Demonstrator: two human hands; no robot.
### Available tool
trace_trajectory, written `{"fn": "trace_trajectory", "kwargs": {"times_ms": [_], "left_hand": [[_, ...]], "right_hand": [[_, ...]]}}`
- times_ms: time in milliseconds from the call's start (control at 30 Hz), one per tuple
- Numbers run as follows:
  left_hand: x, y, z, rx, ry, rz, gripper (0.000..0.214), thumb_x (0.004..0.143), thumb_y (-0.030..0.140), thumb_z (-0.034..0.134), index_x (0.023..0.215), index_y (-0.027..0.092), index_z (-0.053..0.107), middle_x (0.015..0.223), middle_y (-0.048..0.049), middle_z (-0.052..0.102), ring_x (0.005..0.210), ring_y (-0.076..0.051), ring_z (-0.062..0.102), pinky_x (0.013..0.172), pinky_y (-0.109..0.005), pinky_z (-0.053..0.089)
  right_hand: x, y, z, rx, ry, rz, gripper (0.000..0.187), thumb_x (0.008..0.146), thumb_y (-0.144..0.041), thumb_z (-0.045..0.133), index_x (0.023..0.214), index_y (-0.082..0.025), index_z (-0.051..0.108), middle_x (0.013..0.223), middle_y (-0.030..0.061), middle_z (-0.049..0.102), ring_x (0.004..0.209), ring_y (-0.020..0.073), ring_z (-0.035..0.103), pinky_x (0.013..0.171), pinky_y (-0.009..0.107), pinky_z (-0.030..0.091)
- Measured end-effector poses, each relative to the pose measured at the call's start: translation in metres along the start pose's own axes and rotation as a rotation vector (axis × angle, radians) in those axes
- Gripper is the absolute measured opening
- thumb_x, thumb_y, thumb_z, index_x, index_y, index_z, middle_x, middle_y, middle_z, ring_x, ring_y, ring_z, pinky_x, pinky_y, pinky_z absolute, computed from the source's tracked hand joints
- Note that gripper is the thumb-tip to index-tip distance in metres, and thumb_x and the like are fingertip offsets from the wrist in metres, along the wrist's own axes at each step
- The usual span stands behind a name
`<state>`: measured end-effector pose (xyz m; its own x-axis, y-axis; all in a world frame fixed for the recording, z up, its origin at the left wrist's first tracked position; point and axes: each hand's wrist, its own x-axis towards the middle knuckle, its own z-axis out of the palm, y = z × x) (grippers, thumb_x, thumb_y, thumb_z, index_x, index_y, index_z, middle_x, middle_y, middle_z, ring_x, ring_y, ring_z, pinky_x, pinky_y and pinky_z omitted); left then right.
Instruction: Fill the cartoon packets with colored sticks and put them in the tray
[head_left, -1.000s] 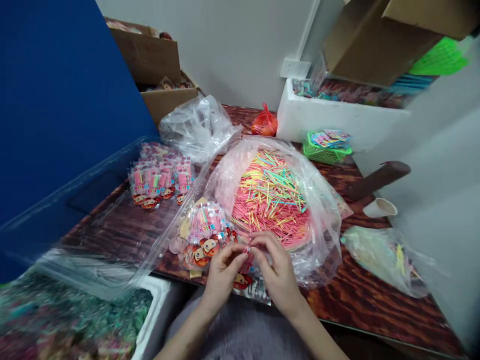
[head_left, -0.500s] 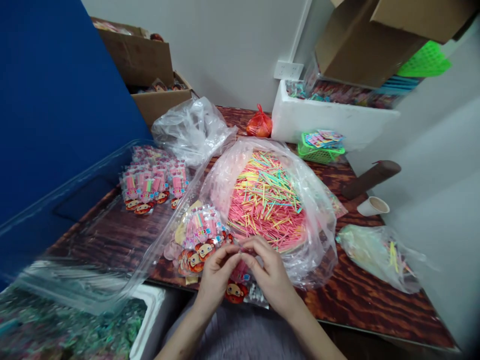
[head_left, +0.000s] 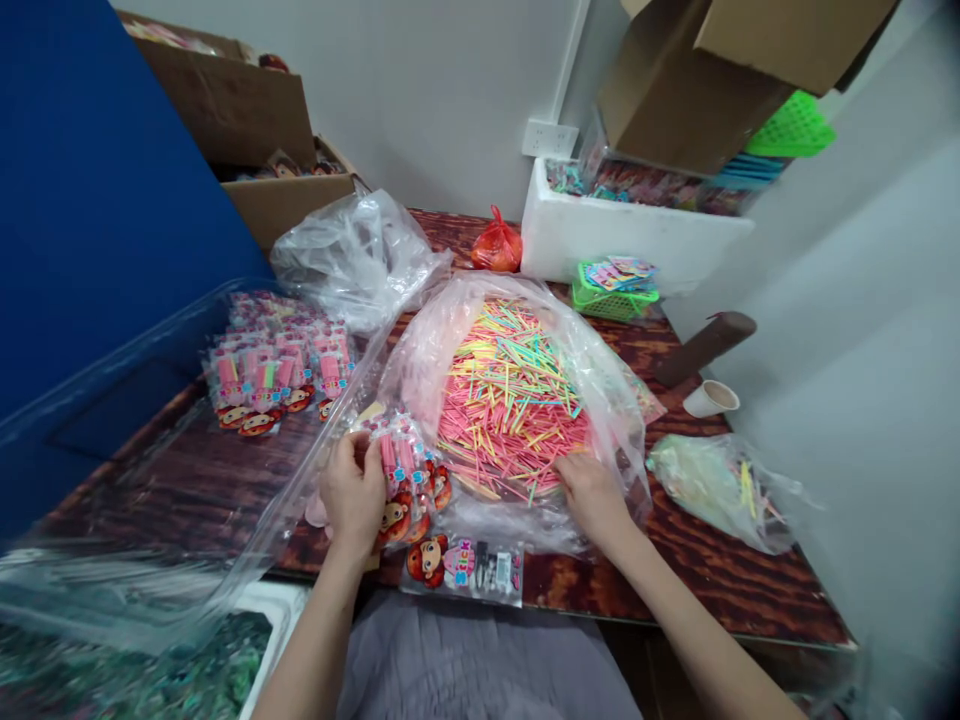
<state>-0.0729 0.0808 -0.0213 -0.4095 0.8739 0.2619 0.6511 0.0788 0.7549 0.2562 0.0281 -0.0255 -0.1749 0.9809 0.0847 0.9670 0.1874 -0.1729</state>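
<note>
My left hand (head_left: 354, 492) is at the left side of a heap of small clear packets (head_left: 409, 470) with pink sticks inside and a cartoon face on each. Its thumb and fingers are closed on the edge of a packet on the heap. My right hand (head_left: 596, 498) reaches to the near right edge of a big pile of thin coloured sticks (head_left: 514, 400) in an open clear plastic bag (head_left: 409, 350). Its fingertips are pressed together among the sticks; what they pinch is hidden. Between my hands, at the table's front edge, lie flat packets (head_left: 465, 568) without visible sticks.
More filled packets (head_left: 277, 365) lie to the left, near a crumpled clear bag (head_left: 364, 255). Behind are a red bag (head_left: 496, 245), a green basket (head_left: 611, 300) and a white foam box (head_left: 637, 235). At right stand a paper cup (head_left: 711, 398) and a tied plastic bag (head_left: 705, 480).
My hands were together over the flat packets and have parted. The left moved to the heap of filled packets, the right to the stick pile. The view has shifted slightly.
</note>
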Motion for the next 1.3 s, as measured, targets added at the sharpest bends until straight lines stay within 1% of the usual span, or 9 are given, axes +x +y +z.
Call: {"fn": "trace_trajectory", "kwargs": {"times_ms": [100,167,267,367,600,733,867,1067,1300], "left_hand": [[-0.001,-0.003,0.004,0.174,0.023,-0.024,0.045,0.087,0.037,0.053,0.129,0.019,0.053,0.088,-0.0051,0.067,0.083,-0.026,0.063,0.078,-0.038,0.047],[-0.003,-0.002,0.003,0.197,0.019,-0.021,0.048,0.089,0.034,0.051,0.134,0.019,0.049,0.092,-0.0065,0.068,0.087,-0.027,0.064,0.08,-0.038,0.047],[-0.005,-0.001,-0.001,0.171,0.012,0.014,0.048,0.089,0.032,0.05,0.135,0.019,0.048,0.103,-0.0087,0.068,0.093,-0.026,0.064,0.086,-0.039,0.047],[-0.009,0.0,-0.008,0.132,-0.009,0.05,0.048,0.089,0.034,0.051,0.135,0.019,0.047,0.115,-0.0106,0.065,0.099,-0.026,0.063,0.09,-0.04,0.047],[-0.025,0.009,-0.027,0.11,-0.035,0.252,0.044,0.092,0.035,0.051,0.133,0.02,0.05,0.132,-0.0141,0.055,0.125,-0.03,0.05,0.105,-0.048,0.039],[-0.034,0.024,-0.031,0.068,-0.063,0.358,0.04,0.092,0.032,0.052,0.13,0.021,0.053,0.134,-0.0125,0.053,0.127,-0.029,0.048,0.108,-0.046,0.036],[-0.044,0.038,-0.027,0.004,-0.174,0.422,0.034,0.093,0.028,0.051,0.126,0.023,0.056,0.13,-0.0099,0.056,0.123,-0.026,0.051,0.107,-0.044,0.039],[-0.051,0.041,-0.021,-0.089,-0.318,0.37,0.028,0.094,0.029,0.052,0.119,0.023,0.06,0.131,-0.0085,0.056,0.125,-0.024,0.051,0.106,-0.043,0.041],[-0.053,0.034,-0.022,-0.124,-0.354,0.321,0.029,0.094,0.031,0.052,0.12,0.024,0.061,0.134,-0.0082,0.054,0.127,-0.024,0.05,0.106,-0.043,0.042]], "right_hand": [[-0.006,0.003,-0.002,-0.146,-0.087,-0.035,0.022,0.087,-0.003,0.047,0.091,-0.013,0.066,0.084,0.0086,0.067,0.082,0.0219,0.058,0.074,0.032,0.038],[-0.007,-0.003,-0.005,-0.228,-0.115,0.001,0.02,0.086,-0.003,0.05,0.093,-0.013,0.066,0.087,0.0089,0.065,0.081,0.0218,0.057,0.073,0.032,0.037],[-0.003,-0.014,-0.007,-0.341,-0.141,0.038,0.021,0.084,-0.002,0.051,0.095,-0.012,0.066,0.094,0.0124,0.064,0.085,0.0246,0.056,0.073,0.034,0.036],[0.004,-0.017,-0.005,-0.403,-0.136,0.012,0.019,0.085,-0.006,0.052,0.093,-0.012,0.068,0.097,0.0152,0.063,0.092,0.0282,0.053,0.076,0.037,0.036],[0.005,0.004,0.0,-0.363,-0.05,-0.115,0.018,0.09,-0.012,0.05,0.095,-0.016,0.066,0.099,0.0129,0.062,0.093,0.0273,0.049,0.08,0.038,0.035],[0.001,0.009,0.001,-0.343,-0.036,-0.129,0.021,0.09,-0.009,0.047,0.099,-0.015,0.064,0.099,0.012,0.063,0.094,0.027,0.049,0.085,0.038,0.033],[0.001,0.006,0.0,-0.321,-0.069,-0.132,0.02,0.09,-0.008,0.048,0.1,-0.015,0.064,0.097,0.0107,0.064,0.093,0.0264,0.05,0.086,0.038,0.033],[0.0,0.003,0.001,-0.363,-0.128,-0.183,0.019,0.089,-0.009,0.052,0.099,-0.015,0.065,0.1,0.0117,0.065,0.097,0.0285,0.052,0.09,0.041,0.032],[0.001,0.017,0.002,-0.293,-0.096,-0.188,0.017,0.089,-0.009,0.05,0.094,-0.016,0.064,0.095,0.0107,0.065,0.092,0.0265,0.054,0.083,0.037,0.035]]}}
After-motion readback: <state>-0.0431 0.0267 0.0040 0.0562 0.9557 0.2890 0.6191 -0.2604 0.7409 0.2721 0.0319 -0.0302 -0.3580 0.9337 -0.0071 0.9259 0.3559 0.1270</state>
